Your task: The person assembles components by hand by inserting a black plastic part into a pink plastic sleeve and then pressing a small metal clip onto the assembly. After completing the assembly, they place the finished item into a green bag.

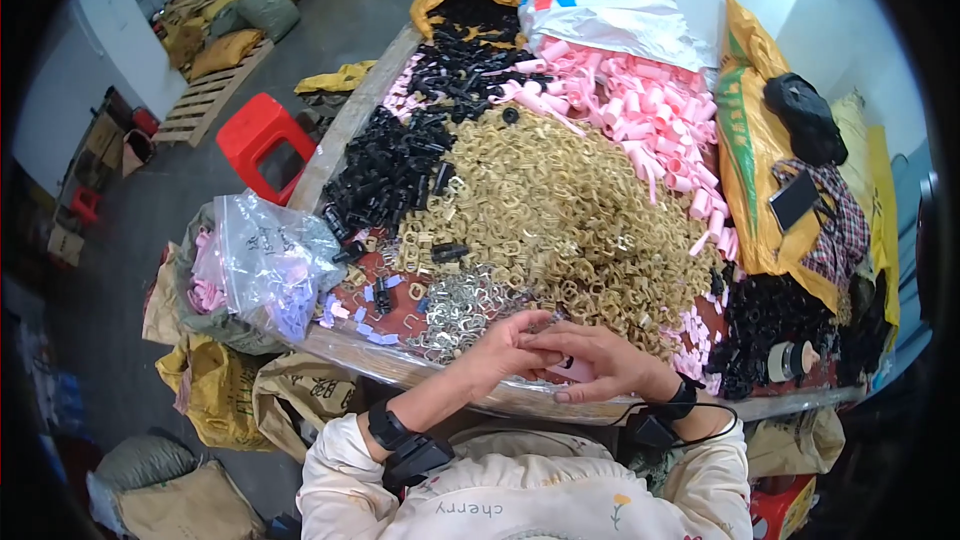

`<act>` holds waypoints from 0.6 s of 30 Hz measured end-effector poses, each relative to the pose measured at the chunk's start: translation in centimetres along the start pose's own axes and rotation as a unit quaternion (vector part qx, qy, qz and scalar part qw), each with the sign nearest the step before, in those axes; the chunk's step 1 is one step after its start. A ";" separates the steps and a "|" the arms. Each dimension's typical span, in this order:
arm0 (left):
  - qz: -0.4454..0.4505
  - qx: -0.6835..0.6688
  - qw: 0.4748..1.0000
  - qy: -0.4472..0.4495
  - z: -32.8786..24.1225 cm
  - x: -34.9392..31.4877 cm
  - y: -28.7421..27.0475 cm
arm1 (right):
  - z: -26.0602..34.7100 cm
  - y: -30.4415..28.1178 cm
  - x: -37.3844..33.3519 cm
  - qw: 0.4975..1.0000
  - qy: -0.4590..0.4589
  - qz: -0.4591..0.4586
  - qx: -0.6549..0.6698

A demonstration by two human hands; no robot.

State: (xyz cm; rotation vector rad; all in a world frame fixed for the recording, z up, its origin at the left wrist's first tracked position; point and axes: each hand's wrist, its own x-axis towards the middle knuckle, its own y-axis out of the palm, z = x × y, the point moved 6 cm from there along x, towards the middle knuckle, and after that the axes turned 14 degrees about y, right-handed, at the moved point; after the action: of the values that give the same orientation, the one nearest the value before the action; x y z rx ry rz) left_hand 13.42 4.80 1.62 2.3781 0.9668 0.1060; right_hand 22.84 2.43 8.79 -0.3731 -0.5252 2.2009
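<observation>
At the table's near edge my two hands meet, fingers together. My right hand (615, 358) is closed round a pink plastic piece (572, 370), part of which shows below its fingers. The fingers of my left hand (500, 348) are bent in against the right hand's fingertips; whatever they pinch is hidden. Just beyond the hands lies a heap of small gold-coloured rings and clips (560, 210). Bent silver metal clips (455, 315) are piled beside my left hand. Small pink pieces (690, 340) lie to the right of my right hand.
Black plastic parts (385, 175) spread at the far left, pink tube-shaped parts (640, 105) at the far right. A clear bag (270, 250) hangs by the left edge. More black parts (770, 325) and a tape roll (785, 362) lie right. A red stool (262, 140) stands left.
</observation>
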 end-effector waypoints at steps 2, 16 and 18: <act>0.013 0.000 1.000 0.009 0.3 -0.2 0.6 | -0.1 0.3 -0.6 1.000 -0.002 -0.030 0.004; -0.128 0.438 0.863 0.218 -4.5 1.8 -7.8 | -4.8 -4.1 -23.5 0.843 0.247 -0.477 -0.034; -0.141 0.628 0.721 0.255 -6.6 1.8 -9.5 | -5.5 -2.6 -29.7 0.783 0.330 -0.527 -0.040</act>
State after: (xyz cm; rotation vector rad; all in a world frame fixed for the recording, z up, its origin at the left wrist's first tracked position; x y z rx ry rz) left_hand 7.05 14.62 1.85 3.4185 2.1789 -0.0545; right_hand 45.30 -17.97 7.87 -0.6557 -0.2962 0.8665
